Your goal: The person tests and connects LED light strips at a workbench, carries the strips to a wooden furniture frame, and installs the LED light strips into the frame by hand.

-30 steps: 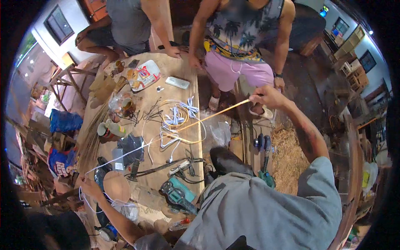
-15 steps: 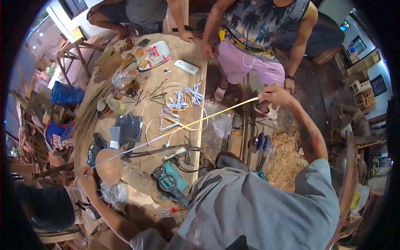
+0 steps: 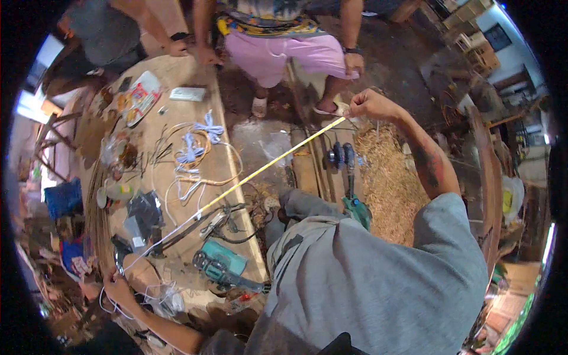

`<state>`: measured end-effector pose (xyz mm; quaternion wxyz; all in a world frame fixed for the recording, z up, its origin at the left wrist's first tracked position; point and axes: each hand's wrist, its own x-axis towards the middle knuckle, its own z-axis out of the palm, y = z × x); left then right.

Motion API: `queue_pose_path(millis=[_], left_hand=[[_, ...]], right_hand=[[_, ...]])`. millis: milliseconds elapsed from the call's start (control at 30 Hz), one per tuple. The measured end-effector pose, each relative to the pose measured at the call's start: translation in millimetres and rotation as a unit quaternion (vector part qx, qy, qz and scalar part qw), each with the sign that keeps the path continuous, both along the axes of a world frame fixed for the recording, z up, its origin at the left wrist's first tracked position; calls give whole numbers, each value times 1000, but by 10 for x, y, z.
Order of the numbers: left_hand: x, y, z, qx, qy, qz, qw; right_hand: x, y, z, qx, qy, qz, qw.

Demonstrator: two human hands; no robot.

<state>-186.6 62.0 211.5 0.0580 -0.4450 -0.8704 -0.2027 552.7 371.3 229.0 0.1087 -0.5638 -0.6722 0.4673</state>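
My right hand (image 3: pixel 374 106) pinches the end of a narrow yellow strip (image 3: pixel 272 164), out over the floor to the right of the table. The strip runs straight down to the left and meets a thin white cord (image 3: pixel 160 241) above the tabletop. At the lower left, my left hand (image 3: pixel 120 291) is closed on that cord, with loose loops of it hanging below the fingers. Beside the left hand lies a round brown disc (image 3: pixel 142 269), partly covered by clear plastic. Bundled white cables (image 3: pixel 190 149) lie on the table beyond the strip.
On the wooden table (image 3: pixel 234 195) are a green power tool (image 3: pixel 222 269), a black plastic pouch (image 3: pixel 145 213), a white box (image 3: pixel 187 94) and a white tray (image 3: pixel 151 81). Another green tool (image 3: pixel 357 210) stands near wood shavings (image 3: pixel 387 189). Two people are at the far side.
The camera view has shifted, with the table now further left. The strip stays stretched between my hands, and more of its yellow length shows. The person at far left leans differently.
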Motion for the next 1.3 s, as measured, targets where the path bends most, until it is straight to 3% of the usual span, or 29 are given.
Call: queue_pose_path(millis=[67, 100, 267, 333, 467, 533, 600, 833, 900, 933, 967, 1067, 1133, 1200, 1300], left_hand=[[103, 230, 23, -7, -49, 22, 999], [-2, 331, -54, -57, 3, 19, 998], [-84, 787, -133, -58, 17, -62, 996], [-67, 958, -141, -66, 68, -19, 995], [-48, 1118, -31, -33, -6, -93, 995], [14, 1161, -42, -46, -21, -85, 995], [34, 1184, -77, -28, -40, -144, 988], [158, 1496, -30, -87, -20, -174, 981], [228, 1595, -111, -63, 19, -216, 974], [304, 1632, -128, -56, -27, -207, 976], [377, 1672, -170, -39, -56, -183, 981], [697, 1808, -116, 1, -91, -175, 980], [743, 1851, -135, -54, -60, -181, 980], [745, 1898, -191, -39, -69, -194, 978], [848, 1953, -100, -38, -67, -214, 974]], right_hand=[[318, -51, -230, -23, -23, -31, 999], [393, -124, -247, -27, -24, -51, 998], [518, -321, -103, -7, -29, -69, 997], [524, -339, -17, -1, -59, -80, 995], [495, -405, 139, 17, -96, -141, 985], [696, -366, 4, 10, -142, -151, 978], [789, -365, -60, 45, -158, -149, 975], [761, -537, -168, 34, -229, -156, 960], [1012, -589, -426, 55, -233, -158, 958], [1045, -588, -409, 4, -248, -178, 952], [902, -636, -265, 70, -227, -166, 957], [1050, -682, -256, 22, -189, -254, 948], [1269, -698, -292, 29, -223, -240, 944], [1407, -746, -247, 37, -267, -244, 931], [1355, -892, -130, 56, -238, -291, 925]])
